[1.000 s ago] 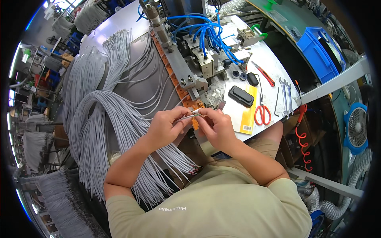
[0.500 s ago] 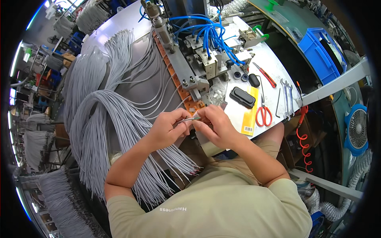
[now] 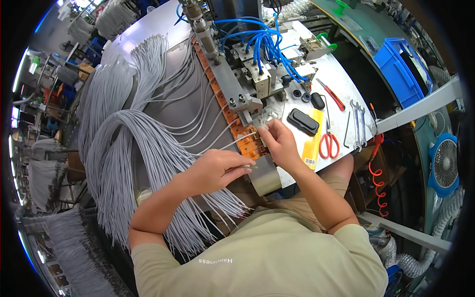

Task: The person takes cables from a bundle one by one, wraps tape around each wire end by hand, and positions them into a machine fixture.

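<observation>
My left hand (image 3: 215, 171) is closed in a pinch just left of the metal block (image 3: 266, 175). A small pale tip shows at its fingertips, too small to name. My right hand (image 3: 282, 143) is also pinched, its fingertips beside the machine's head and above the orange fixture rail (image 3: 250, 144). A grey cable (image 3: 233, 144) crosses the rail and stops close to those fingertips; whether they grip it is hidden. More grey cables run from the rail into a large bundle (image 3: 143, 133) draped over the table to the left.
Behind the rail stands a metal machine (image 3: 260, 79) with blue air tubes (image 3: 262, 37). On the white tabletop right of my right hand lie red-handled scissors (image 3: 328, 145), a black case (image 3: 303, 122) on a yellow packet (image 3: 310, 156), a red cutter (image 3: 334, 97) and spanners (image 3: 355, 123).
My hands, together on a thin cable end before, are now apart. The right hand has moved forward and right to the rail's end; the left has dropped slightly nearer me. A cable now lies across the rail there.
</observation>
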Demonstrator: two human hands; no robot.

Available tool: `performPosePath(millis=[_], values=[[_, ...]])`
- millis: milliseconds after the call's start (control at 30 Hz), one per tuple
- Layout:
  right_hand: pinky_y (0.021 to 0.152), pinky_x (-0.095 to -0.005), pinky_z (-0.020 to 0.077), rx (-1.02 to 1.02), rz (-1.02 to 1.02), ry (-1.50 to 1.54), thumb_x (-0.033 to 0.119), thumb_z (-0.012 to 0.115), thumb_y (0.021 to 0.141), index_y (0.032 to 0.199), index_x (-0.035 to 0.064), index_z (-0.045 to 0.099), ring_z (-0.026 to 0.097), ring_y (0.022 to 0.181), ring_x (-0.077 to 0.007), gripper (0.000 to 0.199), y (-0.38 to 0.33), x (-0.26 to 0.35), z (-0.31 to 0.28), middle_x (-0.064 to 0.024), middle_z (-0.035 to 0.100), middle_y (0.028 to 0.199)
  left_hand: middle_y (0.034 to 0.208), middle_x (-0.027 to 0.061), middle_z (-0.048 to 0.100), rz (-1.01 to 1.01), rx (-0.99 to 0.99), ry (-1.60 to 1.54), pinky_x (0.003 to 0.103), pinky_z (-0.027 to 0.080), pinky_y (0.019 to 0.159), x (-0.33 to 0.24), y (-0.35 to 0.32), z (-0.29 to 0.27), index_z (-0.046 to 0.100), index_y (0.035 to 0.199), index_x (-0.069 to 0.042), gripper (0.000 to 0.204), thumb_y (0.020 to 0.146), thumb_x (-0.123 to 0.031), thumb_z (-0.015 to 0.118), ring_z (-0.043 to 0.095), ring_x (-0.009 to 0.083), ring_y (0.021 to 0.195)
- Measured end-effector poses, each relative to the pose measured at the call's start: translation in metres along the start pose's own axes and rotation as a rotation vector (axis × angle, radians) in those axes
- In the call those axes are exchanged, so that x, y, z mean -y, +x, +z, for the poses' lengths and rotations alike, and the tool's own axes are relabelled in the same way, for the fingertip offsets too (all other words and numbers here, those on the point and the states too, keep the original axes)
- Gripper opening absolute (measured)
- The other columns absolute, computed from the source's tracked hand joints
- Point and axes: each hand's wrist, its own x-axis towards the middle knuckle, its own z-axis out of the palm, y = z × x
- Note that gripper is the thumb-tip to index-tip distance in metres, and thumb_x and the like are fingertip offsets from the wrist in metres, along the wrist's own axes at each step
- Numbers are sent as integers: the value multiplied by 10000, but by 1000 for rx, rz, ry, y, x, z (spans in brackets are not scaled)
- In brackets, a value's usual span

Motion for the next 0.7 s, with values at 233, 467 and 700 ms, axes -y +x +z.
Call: performPosePath(millis=[233,467,700], values=[[563,-232,397,5,-54,-131,129,662,939,841,12,554,474,631,-37,187,12,3,0,6,563,680,945,98,696,17,-210,301,340,553,668,11,3,7,701,1095,-51,254,842,-75,704,685,294,789],[513,-257,397,-50,-91,-186,142,662,935,857,-7,582,478,559,-57,186,3,13,4,-15,593,619,1058,99,704,-16,-177,458,354,568,649,7,-1,10,703,1063,-46,235,835,-103,714,692,308,769],[519,-251,413,-19,20,-190,152,663,938,877,-13,590,525,576,-61,191,10,11,-2,-65,634,649,1081,101,712,-10,-209,441,359,566,614,11,-2,11,699,1033,-54,206,841,-128,704,693,306,739]])
